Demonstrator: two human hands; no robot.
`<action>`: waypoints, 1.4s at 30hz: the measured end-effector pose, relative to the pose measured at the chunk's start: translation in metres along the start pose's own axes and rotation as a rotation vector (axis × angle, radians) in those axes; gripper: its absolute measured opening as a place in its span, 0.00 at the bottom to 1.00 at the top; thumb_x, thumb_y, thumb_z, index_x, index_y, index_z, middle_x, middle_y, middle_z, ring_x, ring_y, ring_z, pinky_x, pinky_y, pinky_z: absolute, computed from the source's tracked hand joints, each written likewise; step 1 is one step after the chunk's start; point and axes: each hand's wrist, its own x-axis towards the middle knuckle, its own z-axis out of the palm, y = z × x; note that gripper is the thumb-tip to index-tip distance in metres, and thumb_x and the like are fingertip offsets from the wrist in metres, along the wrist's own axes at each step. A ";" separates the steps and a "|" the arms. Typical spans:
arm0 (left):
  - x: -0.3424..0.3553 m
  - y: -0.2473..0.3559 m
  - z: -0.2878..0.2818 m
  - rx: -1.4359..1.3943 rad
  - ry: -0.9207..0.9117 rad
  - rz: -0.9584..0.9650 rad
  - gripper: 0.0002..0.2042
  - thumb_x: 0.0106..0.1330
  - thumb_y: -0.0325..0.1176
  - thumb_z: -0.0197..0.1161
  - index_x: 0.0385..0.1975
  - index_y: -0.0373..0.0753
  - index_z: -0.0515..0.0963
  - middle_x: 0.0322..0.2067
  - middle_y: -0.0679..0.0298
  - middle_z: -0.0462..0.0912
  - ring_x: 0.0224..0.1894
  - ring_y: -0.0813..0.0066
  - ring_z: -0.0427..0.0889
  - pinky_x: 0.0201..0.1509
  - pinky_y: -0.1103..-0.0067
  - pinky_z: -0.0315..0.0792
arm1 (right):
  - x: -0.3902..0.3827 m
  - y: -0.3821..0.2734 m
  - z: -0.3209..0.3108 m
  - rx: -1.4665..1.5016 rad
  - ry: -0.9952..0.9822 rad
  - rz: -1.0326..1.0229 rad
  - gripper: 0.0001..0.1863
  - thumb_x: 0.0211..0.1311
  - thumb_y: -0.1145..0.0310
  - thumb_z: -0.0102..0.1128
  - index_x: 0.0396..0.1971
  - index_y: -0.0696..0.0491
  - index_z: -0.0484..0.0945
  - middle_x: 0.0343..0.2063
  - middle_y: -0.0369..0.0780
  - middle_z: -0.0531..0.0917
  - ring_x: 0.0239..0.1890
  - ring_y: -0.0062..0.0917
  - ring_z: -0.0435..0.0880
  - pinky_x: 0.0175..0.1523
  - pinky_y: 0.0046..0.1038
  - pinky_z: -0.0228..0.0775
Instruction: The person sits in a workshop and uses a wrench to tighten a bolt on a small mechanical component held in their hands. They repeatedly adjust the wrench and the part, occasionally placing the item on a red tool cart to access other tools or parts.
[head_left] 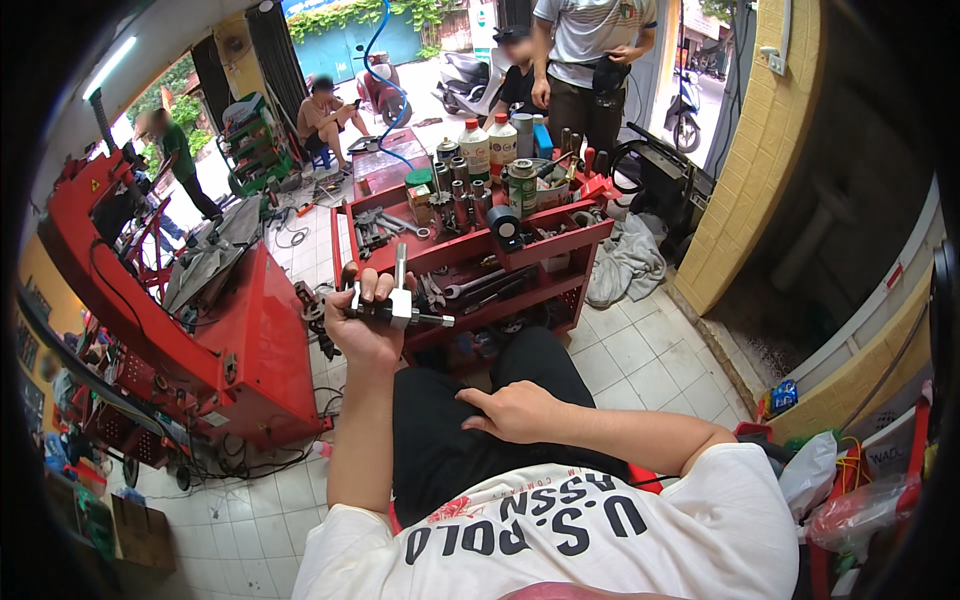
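My left hand [362, 325] is raised in front of me and grips a metal T-shaped socket wrench [400, 300], its shaft pointing up and its cross handle pointing right. My right hand [512, 410] rests flat on my thigh, on black trousers [450, 440], holding nothing. Straight ahead stands a red tool cart [560, 240] with wrenches [385, 228] on its top shelf, more wrenches on its lower shelf, and bottles and cans [490, 150] at the back.
A large red machine [240, 340] stands to my left on the white tiled floor [640, 350]. A grey rag [628, 262] lies right of the cart. A yellow brick pillar [745, 160] rises at right. One person stands behind the cart, others sit beyond, by parked scooters [462, 80].
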 end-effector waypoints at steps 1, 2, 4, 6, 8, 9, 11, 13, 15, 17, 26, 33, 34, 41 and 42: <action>0.001 0.000 0.000 -0.004 -0.007 -0.008 0.11 0.64 0.36 0.53 0.45 0.46 0.74 0.25 0.70 0.66 0.34 0.73 0.73 0.67 0.51 0.70 | -0.001 0.003 0.004 0.001 -0.013 0.011 0.29 0.77 0.41 0.50 0.61 0.51 0.74 0.21 0.50 0.85 0.27 0.49 0.87 0.34 0.48 0.78; 0.001 -0.001 0.000 -0.008 -0.013 -0.015 0.11 0.63 0.35 0.53 0.45 0.47 0.74 0.25 0.70 0.66 0.34 0.73 0.73 0.67 0.51 0.70 | -0.002 0.006 0.007 0.002 -0.027 0.023 0.29 0.77 0.41 0.50 0.61 0.51 0.74 0.22 0.50 0.85 0.27 0.50 0.87 0.34 0.48 0.78; 0.001 -0.004 0.000 -0.004 -0.009 -0.021 0.12 0.63 0.35 0.53 0.45 0.46 0.74 0.25 0.69 0.66 0.34 0.73 0.73 0.67 0.51 0.70 | -0.003 0.009 0.014 0.014 -0.046 0.033 0.29 0.77 0.41 0.50 0.61 0.51 0.74 0.22 0.51 0.85 0.28 0.50 0.87 0.35 0.48 0.78; 0.002 -0.005 -0.001 0.000 -0.012 -0.021 0.12 0.63 0.35 0.52 0.46 0.46 0.74 0.25 0.69 0.66 0.34 0.73 0.72 0.68 0.51 0.70 | -0.002 0.011 0.018 0.025 -0.057 0.035 0.29 0.77 0.41 0.50 0.60 0.51 0.74 0.23 0.51 0.85 0.28 0.50 0.87 0.35 0.48 0.78; 0.005 -0.006 -0.005 0.001 -0.021 -0.016 0.12 0.63 0.35 0.52 0.46 0.46 0.74 0.25 0.69 0.66 0.33 0.73 0.72 0.68 0.51 0.70 | 0.000 0.011 0.020 0.037 -0.062 0.031 0.29 0.77 0.40 0.49 0.60 0.51 0.74 0.23 0.51 0.86 0.28 0.50 0.87 0.36 0.48 0.79; 0.006 -0.006 -0.005 0.013 -0.008 -0.011 0.12 0.64 0.35 0.52 0.46 0.46 0.74 0.25 0.69 0.66 0.33 0.73 0.72 0.68 0.51 0.70 | 0.001 0.011 0.020 0.049 -0.078 0.043 0.29 0.77 0.40 0.49 0.60 0.51 0.74 0.24 0.51 0.86 0.29 0.51 0.87 0.37 0.49 0.79; 0.009 -0.004 -0.006 0.035 0.018 0.002 0.12 0.64 0.35 0.52 0.46 0.46 0.74 0.25 0.69 0.66 0.33 0.73 0.72 0.68 0.51 0.70 | 0.002 0.008 0.017 0.071 -0.111 0.066 0.30 0.77 0.40 0.49 0.61 0.51 0.74 0.25 0.52 0.86 0.31 0.51 0.88 0.39 0.49 0.79; 0.014 0.000 -0.009 0.046 0.006 0.006 0.12 0.64 0.34 0.52 0.46 0.46 0.74 0.25 0.69 0.66 0.33 0.73 0.72 0.67 0.52 0.70 | 0.003 0.002 0.006 0.106 -0.158 0.105 0.30 0.78 0.41 0.49 0.62 0.52 0.73 0.28 0.53 0.87 0.35 0.52 0.88 0.43 0.50 0.79; 0.017 0.004 -0.010 0.049 0.003 0.013 0.12 0.65 0.34 0.52 0.46 0.45 0.74 0.25 0.69 0.66 0.33 0.73 0.71 0.67 0.52 0.70 | 0.001 -0.005 -0.010 0.156 -0.222 0.150 0.31 0.78 0.41 0.49 0.63 0.53 0.73 0.32 0.55 0.88 0.40 0.53 0.88 0.48 0.50 0.79; 0.019 0.004 -0.009 0.043 0.009 0.013 0.12 0.64 0.34 0.52 0.47 0.45 0.74 0.25 0.69 0.66 0.33 0.73 0.71 0.67 0.52 0.70 | -0.011 -0.009 -0.029 0.223 -0.296 0.210 0.32 0.79 0.42 0.48 0.64 0.54 0.72 0.37 0.57 0.88 0.46 0.54 0.87 0.53 0.49 0.78; 0.031 -0.004 -0.008 0.028 0.023 -0.015 0.11 0.62 0.36 0.55 0.42 0.45 0.79 0.24 0.68 0.67 0.33 0.71 0.73 0.66 0.48 0.70 | -0.081 0.002 -0.067 0.214 -0.384 0.591 0.34 0.79 0.43 0.48 0.66 0.58 0.70 0.45 0.60 0.86 0.53 0.55 0.84 0.59 0.47 0.75; 0.045 -0.008 -0.018 0.043 -0.014 -0.027 0.11 0.62 0.35 0.55 0.43 0.45 0.75 0.25 0.69 0.67 0.33 0.71 0.74 0.64 0.52 0.72 | -0.086 0.002 -0.066 0.199 -0.378 0.731 0.32 0.80 0.44 0.48 0.67 0.54 0.71 0.47 0.56 0.87 0.54 0.52 0.84 0.60 0.46 0.75; 0.048 -0.007 -0.019 0.049 -0.012 -0.022 0.11 0.62 0.35 0.55 0.43 0.45 0.75 0.25 0.69 0.67 0.33 0.71 0.74 0.64 0.52 0.72 | -0.085 0.005 -0.061 0.210 -0.363 0.699 0.32 0.80 0.43 0.47 0.67 0.56 0.71 0.46 0.57 0.86 0.54 0.53 0.84 0.60 0.46 0.75; 0.107 0.015 -0.037 0.453 -0.134 0.156 0.14 0.64 0.32 0.51 0.49 0.42 0.72 0.27 0.67 0.66 0.33 0.72 0.71 0.59 0.57 0.74 | -0.067 0.026 -0.040 0.229 -0.386 0.544 0.33 0.80 0.43 0.47 0.64 0.59 0.72 0.45 0.59 0.86 0.53 0.55 0.85 0.59 0.48 0.76; 0.119 0.021 -0.039 0.542 -0.143 0.173 0.14 0.64 0.32 0.51 0.49 0.41 0.72 0.27 0.67 0.66 0.33 0.72 0.71 0.58 0.57 0.74 | -0.064 0.028 -0.040 0.224 -0.406 0.527 0.33 0.80 0.43 0.47 0.64 0.59 0.72 0.45 0.59 0.86 0.52 0.55 0.85 0.59 0.48 0.76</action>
